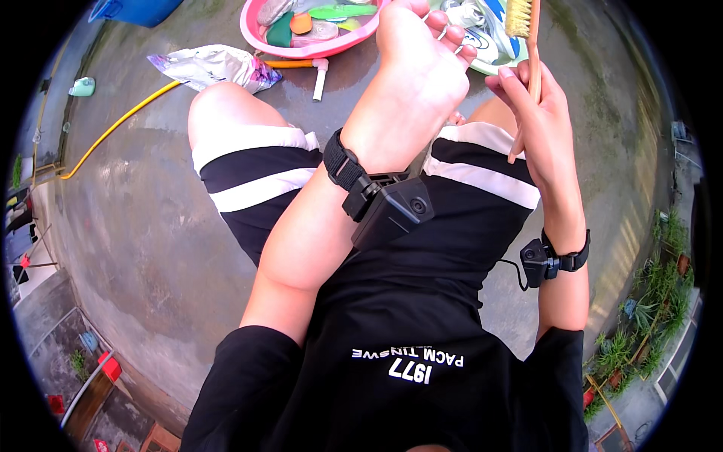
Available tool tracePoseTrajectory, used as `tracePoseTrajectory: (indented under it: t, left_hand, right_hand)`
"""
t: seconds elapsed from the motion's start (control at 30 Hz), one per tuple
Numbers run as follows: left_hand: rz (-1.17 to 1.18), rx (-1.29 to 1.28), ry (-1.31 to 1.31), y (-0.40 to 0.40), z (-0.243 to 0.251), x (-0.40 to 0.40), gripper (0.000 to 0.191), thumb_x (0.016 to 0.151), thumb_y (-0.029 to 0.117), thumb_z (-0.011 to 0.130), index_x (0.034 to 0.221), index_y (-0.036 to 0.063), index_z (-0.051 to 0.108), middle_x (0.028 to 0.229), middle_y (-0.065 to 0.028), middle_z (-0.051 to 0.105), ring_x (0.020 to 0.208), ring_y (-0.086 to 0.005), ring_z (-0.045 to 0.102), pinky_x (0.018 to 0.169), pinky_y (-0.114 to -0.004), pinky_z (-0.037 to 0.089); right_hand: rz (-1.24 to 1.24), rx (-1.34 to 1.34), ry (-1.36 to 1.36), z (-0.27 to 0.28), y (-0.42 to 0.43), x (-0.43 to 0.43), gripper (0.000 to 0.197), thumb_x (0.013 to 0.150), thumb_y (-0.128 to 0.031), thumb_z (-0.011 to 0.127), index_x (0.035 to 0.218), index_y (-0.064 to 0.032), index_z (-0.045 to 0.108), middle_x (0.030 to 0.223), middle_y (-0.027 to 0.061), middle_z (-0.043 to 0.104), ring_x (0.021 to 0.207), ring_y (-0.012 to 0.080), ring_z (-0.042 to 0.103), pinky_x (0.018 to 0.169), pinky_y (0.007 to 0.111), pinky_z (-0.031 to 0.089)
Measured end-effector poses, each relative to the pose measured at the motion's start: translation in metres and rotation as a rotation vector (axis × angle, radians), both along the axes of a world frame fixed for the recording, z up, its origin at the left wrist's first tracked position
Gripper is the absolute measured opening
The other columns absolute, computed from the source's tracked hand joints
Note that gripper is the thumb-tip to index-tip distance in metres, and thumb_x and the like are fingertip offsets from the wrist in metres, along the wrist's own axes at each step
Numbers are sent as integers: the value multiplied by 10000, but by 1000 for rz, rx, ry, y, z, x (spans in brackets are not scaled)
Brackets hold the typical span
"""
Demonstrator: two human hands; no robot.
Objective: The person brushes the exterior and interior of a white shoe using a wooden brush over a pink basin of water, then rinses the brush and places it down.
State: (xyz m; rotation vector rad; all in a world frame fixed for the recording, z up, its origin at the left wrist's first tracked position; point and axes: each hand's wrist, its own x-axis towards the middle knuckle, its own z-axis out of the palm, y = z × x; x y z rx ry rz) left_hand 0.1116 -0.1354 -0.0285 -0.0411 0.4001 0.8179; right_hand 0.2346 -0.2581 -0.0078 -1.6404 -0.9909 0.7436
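Note:
My right hand (pixel 545 107) is closed around the wooden handle of a scrub brush (pixel 534 51), held upright with its pale yellow bristles near the top edge. My left hand (pixel 426 62) is raised palm up, fingers loosely curled and apart, with nothing seen in it. Beyond its fingertips stands a pale green basin (pixel 487 69) with white and blue sneakers (pixel 480 45) in it. Left of that hand is a pink basin (pixel 333 50) of water, holding a green-handled brush (pixel 342 11) and several other items, partly cut off by the frame's top.
A white and purple plastic bag (pixel 212 65) lies on the wet concrete floor (pixel 141 198) beyond my left knee. A yellow hose (pixel 124 120) runs leftward from it; a white pipe fitting (pixel 319 79) lies by the pink basin. Further off are a blue tub (pixel 135 11) and a light green bottle (pixel 83 86).

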Motion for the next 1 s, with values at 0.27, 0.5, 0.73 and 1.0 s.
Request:
tracePoseTrajectory:
  t: [0.27, 0.5, 0.73, 1.0]
  left_hand:
    - [126, 68, 157, 49, 10, -48, 131, 996, 207, 502, 886, 138, 480, 766, -6, 501, 705, -180, 508, 735, -392, 461]
    - [312, 294, 460, 195, 43, -142, 115, 997, 165, 472, 905, 105, 438, 818, -40, 495, 728, -185, 484, 789, -425, 436]
    - [297, 318, 962, 288, 2, -182, 114, 996, 193, 504, 996, 83, 473, 908, -52, 526, 767, -180, 510, 785, -401, 466]
    - [-549, 835, 1682, 360, -134, -134, 331, 956, 310, 657, 1249, 158, 686, 1099, -77, 721, 907, -225, 708, 739, -422, 577]
  right_hand:
    - [183, 124, 428, 33, 68, -15, 162, 1037, -131, 653, 995, -54, 517, 991, 79, 623, 998, 191, 678, 1004, 386, 587]
    - [141, 109, 962, 31, 217, -4, 61, 987, -28, 623, 990, -31, 562, 854, 74, 587, 776, 193, 622, 799, 389, 623]
    - [-28, -37, 811, -24, 261, 5, 156, 1036, -136, 632, 1031, -14, 535, 893, 46, 566, 802, 185, 635, 743, 314, 592]
    - [131, -213, 297, -55, 234, 41, 218, 1048, -248, 635, 1024, -54, 538, 660, -51, 497, 466, 62, 434, 428, 254, 368]
